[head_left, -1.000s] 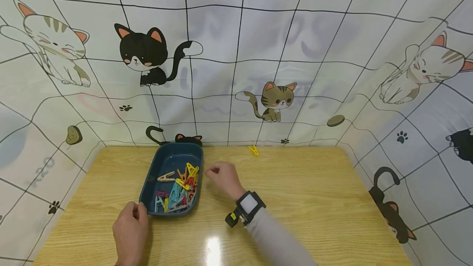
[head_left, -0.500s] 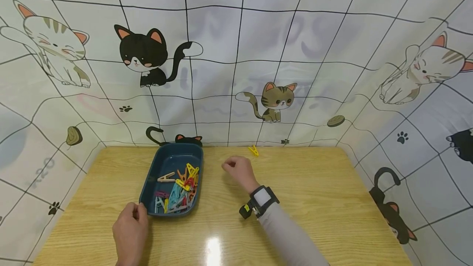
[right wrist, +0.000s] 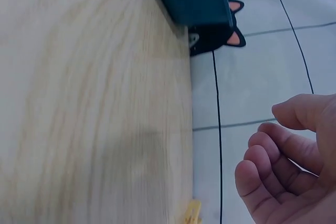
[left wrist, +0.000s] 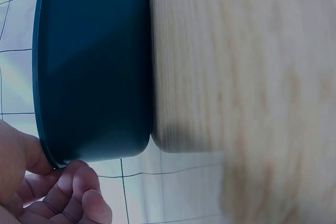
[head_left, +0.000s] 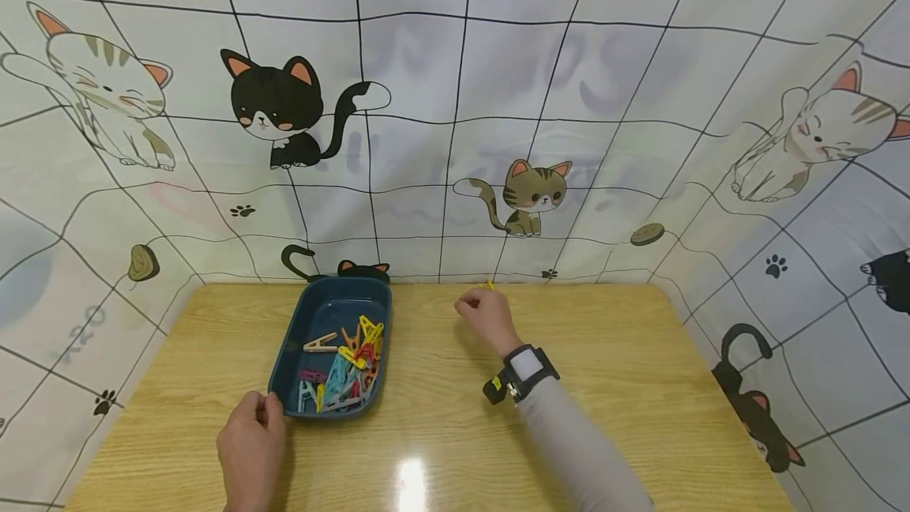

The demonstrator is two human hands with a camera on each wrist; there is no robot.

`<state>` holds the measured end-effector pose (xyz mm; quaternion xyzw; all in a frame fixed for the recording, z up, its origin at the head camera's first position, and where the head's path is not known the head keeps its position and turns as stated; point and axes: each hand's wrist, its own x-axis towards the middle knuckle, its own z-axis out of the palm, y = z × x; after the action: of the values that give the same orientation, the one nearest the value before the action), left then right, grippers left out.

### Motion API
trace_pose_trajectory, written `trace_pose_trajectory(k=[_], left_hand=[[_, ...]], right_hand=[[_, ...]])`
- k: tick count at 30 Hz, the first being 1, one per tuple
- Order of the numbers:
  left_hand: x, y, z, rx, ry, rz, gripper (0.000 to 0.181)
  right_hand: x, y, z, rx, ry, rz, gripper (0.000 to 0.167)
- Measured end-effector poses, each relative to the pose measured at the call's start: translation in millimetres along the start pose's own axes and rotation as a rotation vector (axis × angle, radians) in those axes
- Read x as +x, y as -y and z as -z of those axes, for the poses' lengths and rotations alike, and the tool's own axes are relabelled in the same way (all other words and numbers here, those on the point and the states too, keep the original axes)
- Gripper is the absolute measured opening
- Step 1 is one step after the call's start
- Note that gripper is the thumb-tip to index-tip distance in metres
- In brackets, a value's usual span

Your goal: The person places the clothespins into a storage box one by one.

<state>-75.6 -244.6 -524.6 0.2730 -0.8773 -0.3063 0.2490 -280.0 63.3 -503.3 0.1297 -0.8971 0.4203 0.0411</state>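
A dark blue plastic tray [head_left: 330, 303] stands on the left of the table and holds a pile of coloured clothespins [head_left: 341, 370]. My left hand [head_left: 250, 445] pinches its near left corner rim between thumb and fingers, plain in the left wrist view. To the right of the tray, my right hand [head_left: 490, 318] hovers over the table's far part with nothing in it. Its fingers [right wrist: 251, 178] are loosely bent and the thumb stands apart. A yellow clothespin [right wrist: 192, 212] lies by the table's back edge, just beyond that hand and mostly hidden by it in the head view.
The wooden table [head_left: 604, 385] meets a white cloth wall [head_left: 426, 141] printed with cats and grid lines. This cloth also rises on the left and right sides. A strap with a small camera [head_left: 522, 376] sits on my right wrist.
My right hand has moved right, away from the tray's right side and towards the yellow clothespin, which it now partly covers. The left hand and tray have stayed put.
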Motion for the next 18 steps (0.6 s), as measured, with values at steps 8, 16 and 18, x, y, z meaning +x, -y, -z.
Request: trace_pose_trajectory(k=[8,16,18], left_hand=[[-0.2,0.3,-0.1,0.003,-0.006,-0.003,0.025],[-0.7,-0.8,0.3,0.009,-0.013,-0.012,0.025],[-0.7,-0.8,0.1,0.011,-0.018,-0.018,0.025]], right_hand=[[12.7,-15.5,11.2,-0.049,-0.021,-0.031,0.013],[23.7,-25.5,20.8,-0.110,-0.020,0.010,0.011],[26.1,-26.9,22.8,-0.125,-0.020,0.033,0.010]])
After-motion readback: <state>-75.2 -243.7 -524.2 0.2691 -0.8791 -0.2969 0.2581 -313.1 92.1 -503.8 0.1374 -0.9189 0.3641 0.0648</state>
